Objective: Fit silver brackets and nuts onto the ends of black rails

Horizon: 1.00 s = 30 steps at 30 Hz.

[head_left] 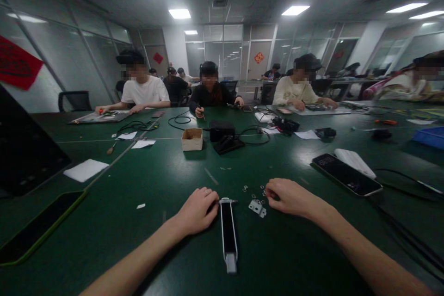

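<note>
My left hand [199, 212] is closed at the left end of a thin metal bolt [229, 201], its fingertips partly hidden. The bolt lies across the top of a long, narrow frame [236, 236] with white sides, a dark middle and a pale block at the near end. My right hand [289, 197] is curled low over the table, finger and thumb together beside several small metal nuts and washers [245, 188]. Whatever its fingertips hold is too small to make out. Just left of that hand is a flat metal bracket with holes [257, 208].
Beyond my hands stand a small open box [192, 140] and a black device [222, 131] with cables. Phones lie at right [347, 174] and left [41, 226], near a dark screen [27, 148]. Other people sit working across the green table [166, 171].
</note>
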### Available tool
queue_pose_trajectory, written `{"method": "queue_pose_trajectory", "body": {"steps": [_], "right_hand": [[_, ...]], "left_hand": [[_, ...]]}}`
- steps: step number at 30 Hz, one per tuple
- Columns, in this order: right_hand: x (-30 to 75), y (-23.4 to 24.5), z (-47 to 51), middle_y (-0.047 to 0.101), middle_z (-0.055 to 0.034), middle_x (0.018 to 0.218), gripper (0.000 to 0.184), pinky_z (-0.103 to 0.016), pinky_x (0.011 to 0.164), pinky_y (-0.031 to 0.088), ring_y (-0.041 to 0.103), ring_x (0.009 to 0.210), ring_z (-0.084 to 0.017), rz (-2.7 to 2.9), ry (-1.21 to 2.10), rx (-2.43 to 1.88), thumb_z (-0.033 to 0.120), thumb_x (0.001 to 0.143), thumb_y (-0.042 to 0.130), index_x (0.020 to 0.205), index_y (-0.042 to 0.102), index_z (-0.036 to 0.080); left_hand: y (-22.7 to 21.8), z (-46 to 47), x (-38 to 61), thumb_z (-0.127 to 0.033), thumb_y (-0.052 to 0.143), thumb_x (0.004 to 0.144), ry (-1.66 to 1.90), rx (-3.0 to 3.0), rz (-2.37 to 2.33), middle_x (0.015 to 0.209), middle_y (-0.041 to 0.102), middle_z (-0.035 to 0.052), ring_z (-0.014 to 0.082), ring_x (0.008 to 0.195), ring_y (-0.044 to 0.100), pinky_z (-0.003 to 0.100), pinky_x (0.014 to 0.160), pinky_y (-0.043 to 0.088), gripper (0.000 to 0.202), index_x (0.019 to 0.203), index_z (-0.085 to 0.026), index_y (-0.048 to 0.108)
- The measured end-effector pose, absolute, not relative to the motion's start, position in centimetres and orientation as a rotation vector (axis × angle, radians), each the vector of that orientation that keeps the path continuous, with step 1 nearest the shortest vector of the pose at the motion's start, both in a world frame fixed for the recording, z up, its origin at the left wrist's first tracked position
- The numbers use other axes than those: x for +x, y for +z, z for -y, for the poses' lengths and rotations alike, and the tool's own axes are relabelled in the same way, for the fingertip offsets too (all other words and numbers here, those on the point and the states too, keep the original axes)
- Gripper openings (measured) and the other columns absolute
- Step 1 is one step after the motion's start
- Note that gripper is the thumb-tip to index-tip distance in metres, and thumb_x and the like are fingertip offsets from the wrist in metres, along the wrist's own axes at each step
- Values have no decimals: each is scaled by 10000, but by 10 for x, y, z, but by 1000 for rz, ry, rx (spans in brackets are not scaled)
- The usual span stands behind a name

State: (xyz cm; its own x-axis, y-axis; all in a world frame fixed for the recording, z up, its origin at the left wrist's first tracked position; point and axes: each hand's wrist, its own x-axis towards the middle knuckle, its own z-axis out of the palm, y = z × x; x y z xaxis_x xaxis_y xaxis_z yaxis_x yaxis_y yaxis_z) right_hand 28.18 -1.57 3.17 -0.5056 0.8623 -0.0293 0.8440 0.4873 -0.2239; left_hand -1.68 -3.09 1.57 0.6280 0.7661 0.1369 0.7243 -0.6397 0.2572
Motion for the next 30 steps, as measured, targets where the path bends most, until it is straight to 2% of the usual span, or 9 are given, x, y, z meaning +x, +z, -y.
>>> {"method": "queue_pose_trajectory", "body": {"steps": [5, 16, 22, 30], "right_hand": [[268, 27, 16, 581, -63, 758, 112, -280, 614, 380, 517, 670, -166, 2615, 85, -1464, 163, 805, 481, 746, 576, 156], [250, 0, -5, 526, -46, 692, 104, -269, 604, 328, 428, 632, -146, 2305, -250, -1013, 106, 756, 448, 697, 522, 149], [260, -2, -4, 501, -42, 666, 144, -283, 600, 338, 425, 633, -155, 2165, -306, -914, 108, 788, 408, 688, 497, 163], [251, 1, 36, 537, -38, 683, 132, -283, 568, 367, 470, 639, -154, 2099, -117, -720, 78, 796, 422, 767, 514, 168]], "left_hand": [[16, 31, -17, -196, 432, 902, 347, 2660, -1240, 893, 602, 51, 198, 833, 543, 322, 751, 424, 118, 903, -180, 550], [19, 31, -17, -222, 440, 908, 360, 2616, -1242, 868, 595, 36, 186, 797, 540, 319, 732, 428, 130, 902, -182, 563], [22, 32, -17, -202, 440, 905, 361, 2627, -1230, 875, 595, 42, 191, 814, 533, 319, 738, 422, 118, 904, -180, 556], [12, 33, -16, -170, 414, 904, 386, 2592, -1265, 900, 578, 51, 209, 841, 512, 347, 758, 400, 111, 916, -187, 523]]}}
